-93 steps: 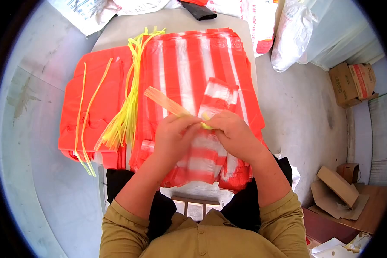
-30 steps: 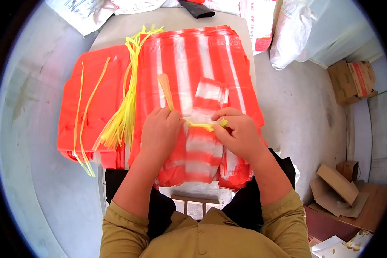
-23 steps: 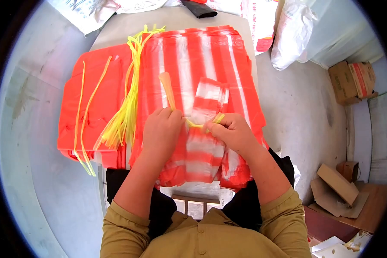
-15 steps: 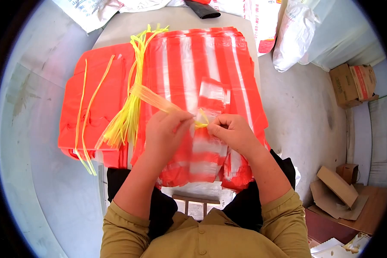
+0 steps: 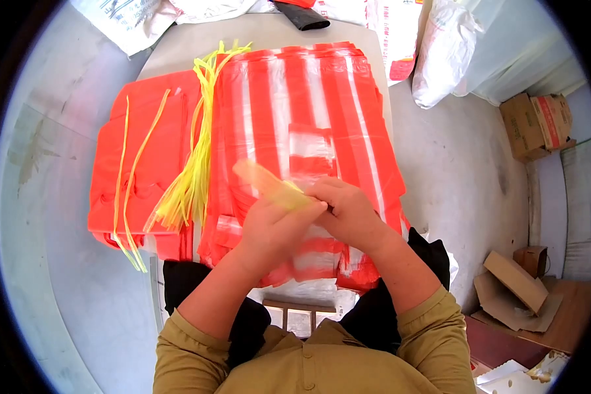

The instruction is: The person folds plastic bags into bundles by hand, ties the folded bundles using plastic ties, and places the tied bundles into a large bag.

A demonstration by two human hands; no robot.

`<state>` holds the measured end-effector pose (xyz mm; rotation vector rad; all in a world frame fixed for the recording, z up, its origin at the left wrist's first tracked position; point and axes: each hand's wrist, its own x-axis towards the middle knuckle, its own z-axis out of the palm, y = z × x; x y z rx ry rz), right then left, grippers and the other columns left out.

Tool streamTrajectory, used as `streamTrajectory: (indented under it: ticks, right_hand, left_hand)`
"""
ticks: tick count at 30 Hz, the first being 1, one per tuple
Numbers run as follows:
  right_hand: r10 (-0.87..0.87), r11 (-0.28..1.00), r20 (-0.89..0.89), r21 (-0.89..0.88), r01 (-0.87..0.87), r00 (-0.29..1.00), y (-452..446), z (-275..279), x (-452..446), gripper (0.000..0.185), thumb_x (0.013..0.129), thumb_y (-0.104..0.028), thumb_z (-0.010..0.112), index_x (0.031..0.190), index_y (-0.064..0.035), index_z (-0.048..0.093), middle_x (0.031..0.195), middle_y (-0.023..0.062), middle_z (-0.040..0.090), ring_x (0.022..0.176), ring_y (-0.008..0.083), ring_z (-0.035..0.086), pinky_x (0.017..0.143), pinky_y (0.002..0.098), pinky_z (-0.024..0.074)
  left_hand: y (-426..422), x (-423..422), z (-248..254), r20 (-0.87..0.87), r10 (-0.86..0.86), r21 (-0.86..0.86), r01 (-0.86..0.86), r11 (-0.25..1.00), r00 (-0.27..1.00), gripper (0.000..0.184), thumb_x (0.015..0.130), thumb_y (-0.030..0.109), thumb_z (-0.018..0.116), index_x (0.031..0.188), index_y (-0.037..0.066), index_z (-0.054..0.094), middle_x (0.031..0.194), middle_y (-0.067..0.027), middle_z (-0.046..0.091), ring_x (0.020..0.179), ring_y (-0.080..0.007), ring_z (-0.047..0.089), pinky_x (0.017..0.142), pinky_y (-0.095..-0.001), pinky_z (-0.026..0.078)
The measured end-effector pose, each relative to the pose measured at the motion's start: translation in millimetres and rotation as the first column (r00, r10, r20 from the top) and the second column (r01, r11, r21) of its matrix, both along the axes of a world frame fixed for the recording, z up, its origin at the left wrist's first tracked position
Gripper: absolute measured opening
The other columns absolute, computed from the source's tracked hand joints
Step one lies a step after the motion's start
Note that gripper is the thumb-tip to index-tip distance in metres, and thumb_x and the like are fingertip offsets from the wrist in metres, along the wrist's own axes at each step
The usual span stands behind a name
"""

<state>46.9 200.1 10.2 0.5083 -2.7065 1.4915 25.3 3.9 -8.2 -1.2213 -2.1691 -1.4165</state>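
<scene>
My left hand [image 5: 277,226] and my right hand [image 5: 349,211] meet over a stack of red-and-white striped plastic bags [image 5: 358,141]. Between their pinched fingers runs a yellow plastic strip [image 5: 269,182], its loose end blurred and pointing up and left. Beneath the hands lies a narrow folded bundle of the same striped bags [image 5: 310,146], partly hidden by them. I cannot make out whether the strip is knotted, since the fingers cover its middle. A bunch of yellow strips [image 5: 200,151] lies along the stack's left edge.
Left of the stack is a pile of plain red bags [image 5: 154,144], with two loose yellow strips [image 5: 134,167] across it. A black item [image 5: 305,16] and white printed sacks [image 5: 400,36] are at the back. Cardboard boxes [image 5: 538,128] stand to the right.
My hands have come together and the left one has moved right and down. The strip's loose end has swung from the left hand's far side toward the middle.
</scene>
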Motion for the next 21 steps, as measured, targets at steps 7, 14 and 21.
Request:
streamTrajectory:
  ticks: [7, 14, 21]
  right_hand:
    - [-0.053, 0.984, 0.333, -0.141, 0.106, 0.941, -1.7, 2.6, -3.3, 0.017, 0.099, -0.009, 0.064, 0.114, -0.0026, 0.068, 0.100, 0.0155, 0.070, 0.092, 0.0290, 0.069, 0.080, 0.0407, 0.0549]
    - [-0.047, 0.963, 0.369, -0.231, 0.141, 0.928, -0.2, 0.5, -4.5, 0.017, 0.099, -0.008, 0.064, 0.113, -0.0008, 0.067, 0.090, 0.0092, 0.066, 0.079, 0.0173, 0.064, 0.072, 0.0350, 0.0529]
    - [-0.058, 0.996, 0.131, -0.063, 0.067, 0.990, -0.7, 3.4, -1.7, 0.027, 0.092, 0.000, 0.067, 0.119, -0.0028, 0.070, 0.090, 0.0047, 0.061, 0.075, 0.0123, 0.057, 0.066, 0.0289, 0.0474]
  left_hand:
    - [7.5, -3.1, 29.1, 0.134, 0.234, -0.144, -0.215, 0.966, 0.963, 0.049, 0.082, 0.000, 0.075, 0.130, 0.003, 0.064, 0.115, -0.0137, 0.072, 0.107, -0.0347, 0.064, 0.094, -0.0444, 0.053]
    - [1.1, -16.9, 7.2, 0.129, 0.252, -0.161, -0.231, 0.960, 0.959, 0.019, 0.080, 0.003, 0.076, 0.099, 0.006, 0.076, 0.091, -0.0077, 0.072, 0.089, -0.0311, 0.062, 0.082, -0.0415, 0.051]
    - [1.6, -13.0, 2.4, 0.408, 0.262, -0.118, -0.234, 0.965, 0.875, 0.011, 0.083, 0.006, 0.076, 0.094, 0.006, 0.076, 0.082, -0.0086, 0.069, 0.082, -0.0305, 0.062, 0.075, -0.0421, 0.049]
